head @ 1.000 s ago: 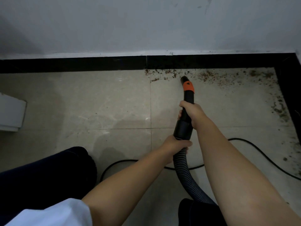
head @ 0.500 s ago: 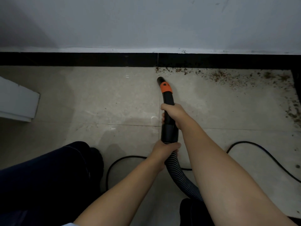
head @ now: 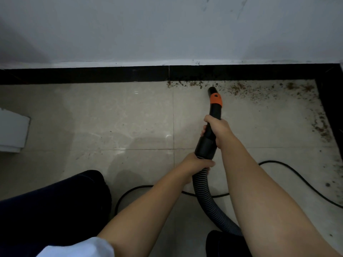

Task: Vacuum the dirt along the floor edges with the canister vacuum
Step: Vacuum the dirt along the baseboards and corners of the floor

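Head view: the black vacuum nozzle point(head: 213, 108) runs with its long axis nearly straight away from the person, leaning slightly to the left at its far end, and its open tip points at the black skirting point(head: 92, 75) along the foot of the white wall point(head: 167, 30). An orange collar point(head: 216, 99) rings the nozzle just behind the tip. The tip sits low over the beige tiled floor point(head: 111, 117), just short of the skirting, at the left end of a band of brown dirt point(head: 241, 89) that lies along the floor edge and turns down the right-hand edge.

The right hand point(head: 218, 129) grips the nozzle mid-length, fingers curled round it from the right with their ends showing on the left side. The left hand point(head: 197, 163) grips lower, fingers wrapped round the joint where the nozzle's wide cuff meets the ribbed grey hose point(head: 206, 197). The hose curves back toward the person and to the right, passing under the right forearm.

A thin black cable point(head: 297, 173) loops over the floor behind the hose. A white object point(head: 13, 132) sits at the left edge.
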`<state>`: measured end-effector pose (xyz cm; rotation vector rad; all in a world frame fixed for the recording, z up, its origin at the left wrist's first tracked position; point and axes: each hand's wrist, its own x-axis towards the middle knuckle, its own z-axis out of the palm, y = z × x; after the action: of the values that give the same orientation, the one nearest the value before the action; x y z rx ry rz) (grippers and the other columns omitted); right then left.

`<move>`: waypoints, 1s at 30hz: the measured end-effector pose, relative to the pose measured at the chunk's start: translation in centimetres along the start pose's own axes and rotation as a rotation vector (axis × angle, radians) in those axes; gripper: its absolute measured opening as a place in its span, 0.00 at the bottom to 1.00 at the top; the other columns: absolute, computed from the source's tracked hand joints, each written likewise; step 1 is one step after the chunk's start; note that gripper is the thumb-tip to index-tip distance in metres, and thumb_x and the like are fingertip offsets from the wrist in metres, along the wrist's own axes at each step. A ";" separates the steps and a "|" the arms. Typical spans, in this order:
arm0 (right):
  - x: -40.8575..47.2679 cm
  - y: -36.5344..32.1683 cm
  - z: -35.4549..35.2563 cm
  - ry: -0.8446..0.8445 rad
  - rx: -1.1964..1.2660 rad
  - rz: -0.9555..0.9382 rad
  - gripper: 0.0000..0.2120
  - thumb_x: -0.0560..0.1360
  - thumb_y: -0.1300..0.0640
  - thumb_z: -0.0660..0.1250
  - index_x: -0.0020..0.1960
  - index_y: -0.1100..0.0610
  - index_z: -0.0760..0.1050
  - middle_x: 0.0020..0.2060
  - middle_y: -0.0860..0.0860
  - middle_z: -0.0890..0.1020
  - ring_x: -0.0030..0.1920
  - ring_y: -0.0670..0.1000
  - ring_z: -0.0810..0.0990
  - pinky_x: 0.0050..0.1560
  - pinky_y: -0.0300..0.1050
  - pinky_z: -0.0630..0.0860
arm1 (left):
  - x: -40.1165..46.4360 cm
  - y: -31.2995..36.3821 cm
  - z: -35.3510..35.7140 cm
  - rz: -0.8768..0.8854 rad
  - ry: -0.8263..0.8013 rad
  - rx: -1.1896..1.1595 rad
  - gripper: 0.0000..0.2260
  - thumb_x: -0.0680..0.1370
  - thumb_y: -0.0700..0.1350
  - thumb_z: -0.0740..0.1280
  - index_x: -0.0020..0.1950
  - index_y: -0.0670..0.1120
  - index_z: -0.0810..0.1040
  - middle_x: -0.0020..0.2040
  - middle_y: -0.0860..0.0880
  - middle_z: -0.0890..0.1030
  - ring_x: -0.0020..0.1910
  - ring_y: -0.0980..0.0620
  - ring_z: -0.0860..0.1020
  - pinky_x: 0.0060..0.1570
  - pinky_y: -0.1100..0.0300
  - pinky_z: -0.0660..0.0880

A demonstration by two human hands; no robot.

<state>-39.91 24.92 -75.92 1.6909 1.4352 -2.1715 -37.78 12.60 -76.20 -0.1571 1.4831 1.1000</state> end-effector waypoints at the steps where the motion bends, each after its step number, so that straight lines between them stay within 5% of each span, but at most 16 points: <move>1: 0.2 -0.2 -0.3 0.004 0.002 -0.001 0.04 0.74 0.64 0.63 0.44 0.60 0.68 0.30 0.55 0.72 0.27 0.51 0.72 0.31 0.45 0.74 | 0.2 0.2 0.2 0.002 -0.006 0.005 0.06 0.74 0.37 0.69 0.41 0.44 0.73 0.32 0.47 0.75 0.29 0.53 0.73 0.30 0.63 0.73; 12: 0.0 0.9 3.2 -0.104 -0.108 0.009 0.04 0.73 0.63 0.64 0.45 0.59 0.69 0.29 0.54 0.73 0.26 0.51 0.72 0.31 0.44 0.75 | -0.2 -1.9 -1.7 0.043 0.093 -0.119 0.06 0.74 0.36 0.69 0.48 0.41 0.74 0.32 0.46 0.76 0.29 0.53 0.74 0.27 0.66 0.73; 30: -0.7 0.9 7.8 -0.229 -0.118 0.028 0.06 0.73 0.63 0.65 0.49 0.60 0.69 0.29 0.54 0.74 0.26 0.51 0.73 0.32 0.44 0.76 | -2.0 -1.7 -5.2 0.077 0.210 -0.144 0.04 0.73 0.36 0.69 0.43 0.42 0.75 0.31 0.46 0.75 0.29 0.51 0.74 0.31 0.62 0.72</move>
<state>-44.96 18.82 -76.09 1.3658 1.4365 -2.1368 -39.82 7.12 -76.36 -0.3266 1.6064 1.2848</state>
